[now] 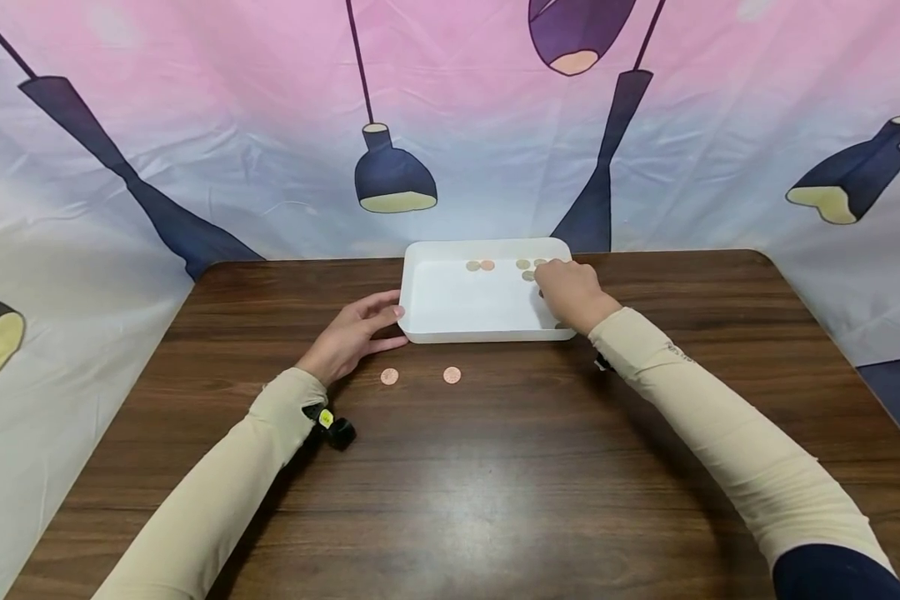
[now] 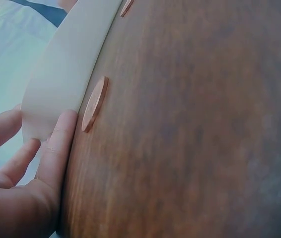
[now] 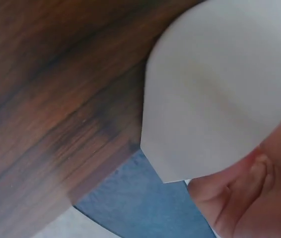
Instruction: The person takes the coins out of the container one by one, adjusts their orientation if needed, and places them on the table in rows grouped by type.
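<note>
A white rectangular tray [image 1: 465,300] stands at the far side of the table. Inside it lie several coins, among them a copper coin [image 1: 487,265] beside a dull yellowish coin [image 1: 473,266], and more yellowish ones toward the right. My left hand [image 1: 351,335] rests against the tray's left end, fairly straight fingers touching its wall and near corner. Over the tray's right part is my right hand [image 1: 573,293], its fingers bent downward by the coins. Its fingertips are hidden, so whether it pinches a coin is unclear. In the right wrist view the tray wall [image 3: 205,99] covers them.
Two copper coins lie on the wooden table [image 1: 465,467] in front of the tray: a left coin [image 1: 389,377] near my left hand and a right coin [image 1: 452,375]. Behind the table hangs a cloth [image 1: 270,167] printed with lamps.
</note>
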`<control>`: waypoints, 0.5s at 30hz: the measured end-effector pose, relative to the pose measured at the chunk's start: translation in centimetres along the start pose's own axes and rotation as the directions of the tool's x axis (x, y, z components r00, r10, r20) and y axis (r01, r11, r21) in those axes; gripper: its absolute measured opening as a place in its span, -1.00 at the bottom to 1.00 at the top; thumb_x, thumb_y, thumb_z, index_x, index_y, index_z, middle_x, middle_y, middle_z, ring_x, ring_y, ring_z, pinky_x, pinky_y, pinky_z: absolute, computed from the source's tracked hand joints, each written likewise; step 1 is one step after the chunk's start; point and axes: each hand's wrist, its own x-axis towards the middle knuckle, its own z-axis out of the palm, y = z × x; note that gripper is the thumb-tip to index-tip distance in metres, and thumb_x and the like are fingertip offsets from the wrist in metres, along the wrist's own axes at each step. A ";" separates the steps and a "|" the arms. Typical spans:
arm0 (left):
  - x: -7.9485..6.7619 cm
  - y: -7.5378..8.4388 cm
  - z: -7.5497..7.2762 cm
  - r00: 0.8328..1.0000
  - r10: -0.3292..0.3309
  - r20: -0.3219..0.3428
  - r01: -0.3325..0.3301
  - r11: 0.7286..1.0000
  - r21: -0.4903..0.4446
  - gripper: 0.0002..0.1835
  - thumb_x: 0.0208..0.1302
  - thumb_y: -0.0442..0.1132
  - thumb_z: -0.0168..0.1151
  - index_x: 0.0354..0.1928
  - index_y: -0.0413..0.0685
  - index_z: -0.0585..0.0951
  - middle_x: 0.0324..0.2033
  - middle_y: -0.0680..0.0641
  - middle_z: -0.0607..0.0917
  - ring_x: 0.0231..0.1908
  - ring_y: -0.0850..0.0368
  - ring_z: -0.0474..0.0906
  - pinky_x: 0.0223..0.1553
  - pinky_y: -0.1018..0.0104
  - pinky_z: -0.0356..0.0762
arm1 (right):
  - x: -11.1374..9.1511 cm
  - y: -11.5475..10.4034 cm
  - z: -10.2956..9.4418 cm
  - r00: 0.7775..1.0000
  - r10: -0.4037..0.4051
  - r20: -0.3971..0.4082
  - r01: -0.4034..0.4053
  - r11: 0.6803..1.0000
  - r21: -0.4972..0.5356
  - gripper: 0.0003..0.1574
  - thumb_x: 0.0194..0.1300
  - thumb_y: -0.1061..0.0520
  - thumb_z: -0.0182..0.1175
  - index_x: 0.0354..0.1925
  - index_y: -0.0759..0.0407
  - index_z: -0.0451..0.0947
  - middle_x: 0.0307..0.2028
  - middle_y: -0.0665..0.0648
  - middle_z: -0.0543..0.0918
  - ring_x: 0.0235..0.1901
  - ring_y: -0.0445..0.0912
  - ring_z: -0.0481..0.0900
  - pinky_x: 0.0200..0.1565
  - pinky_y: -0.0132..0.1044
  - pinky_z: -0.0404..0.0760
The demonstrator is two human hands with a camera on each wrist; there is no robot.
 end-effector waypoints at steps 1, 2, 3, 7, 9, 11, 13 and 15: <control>0.0 0.0 0.0 1.000 0.002 0.000 -0.002 1.000 0.003 -0.38 0.64 -0.21 0.16 0.63 -0.05 0.27 0.42 -0.22 0.37 0.38 -0.14 0.44 0.20 0.15 0.77 | 0.0 0.0 -0.2 1.000 -0.003 -0.001 0.003 0.999 0.037 -0.78 0.58 0.25 0.16 -0.19 0.28 0.71 -0.20 0.33 0.72 -0.33 0.16 0.63 -0.40 -0.03 0.68; -0.1 0.1 0.0 1.000 0.002 -0.001 -0.002 1.000 0.005 -0.38 0.64 -0.20 0.16 0.63 -0.04 0.27 0.42 -0.22 0.37 0.39 -0.14 0.43 0.20 0.15 0.77 | 0.0 0.1 -0.3 1.000 -0.001 0.001 0.001 0.997 0.077 -0.75 0.58 0.22 0.18 -0.27 0.25 0.71 -0.26 0.29 0.72 -0.40 0.10 0.57 -0.45 -0.10 0.60; -0.1 0.1 -0.1 1.000 0.002 -0.002 -0.002 1.000 0.007 -0.38 0.64 -0.20 0.16 0.63 -0.04 0.27 0.42 -0.22 0.37 0.39 -0.13 0.43 0.20 0.15 0.77 | 0.0 0.2 -0.4 1.000 0.002 0.005 -0.003 0.993 0.114 -0.73 0.57 0.22 0.19 -0.32 0.24 0.69 -0.32 0.26 0.70 -0.45 0.05 0.50 -0.47 -0.16 0.51; -0.1 0.2 -0.1 1.000 0.005 -0.005 -0.005 1.000 0.018 -0.38 0.64 -0.20 0.16 0.63 -0.05 0.27 0.41 -0.22 0.37 0.41 -0.14 0.41 0.20 0.16 0.77 | 0.5 0.3 -0.8 0.999 0.033 0.004 -0.033 0.960 0.277 -0.81 0.54 0.29 0.19 -0.30 0.27 0.62 -0.42 0.19 0.63 -0.52 -0.03 0.39 -0.49 -0.27 0.35; -0.1 0.2 -0.1 1.000 0.005 -0.009 -0.005 1.000 0.021 -0.38 0.64 -0.20 0.15 0.63 -0.05 0.27 0.41 -0.23 0.37 0.41 -0.14 0.41 0.19 0.16 0.77 | 0.9 0.3 -0.7 0.998 0.053 0.013 -0.054 0.930 0.363 -0.90 0.55 0.31 0.15 -0.16 0.33 0.58 -0.42 0.19 0.63 -0.54 -0.04 0.46 -0.50 -0.30 0.42; -0.1 0.2 -0.1 1.000 0.004 -0.013 -0.004 1.000 0.021 -0.39 0.65 -0.20 0.15 0.62 -0.05 0.27 0.40 -0.23 0.37 0.41 -0.14 0.41 0.19 0.16 0.77 | 1.3 0.2 -0.6 0.997 0.077 0.024 -0.080 0.896 0.437 -0.86 0.57 0.31 0.10 -0.07 0.37 0.58 -0.43 0.21 0.66 -0.55 -0.03 0.54 -0.52 -0.31 0.50; -0.1 0.1 0.0 1.000 0.001 -0.013 0.000 1.000 0.017 -0.38 0.64 -0.20 0.15 0.62 -0.05 0.27 0.40 -0.23 0.37 0.40 -0.14 0.41 0.19 0.16 0.77 | 1.8 0.2 -0.3 0.994 0.105 0.035 -0.109 0.867 0.487 -0.81 0.60 0.29 0.08 -0.05 0.39 0.60 -0.47 0.22 0.69 -0.56 -0.04 0.60 -0.51 -0.31 0.56; -0.1 0.1 0.0 1.000 -0.003 -0.012 0.003 1.000 0.014 -0.38 0.64 -0.20 0.16 0.63 -0.04 0.27 0.41 -0.23 0.37 0.40 -0.13 0.41 0.19 0.16 0.77 | 2.2 0.2 -0.1 0.991 0.130 0.029 -0.127 0.851 0.510 -0.78 0.60 0.28 0.09 -0.10 0.41 0.64 -0.50 0.23 0.69 -0.58 -0.05 0.63 -0.50 -0.32 0.58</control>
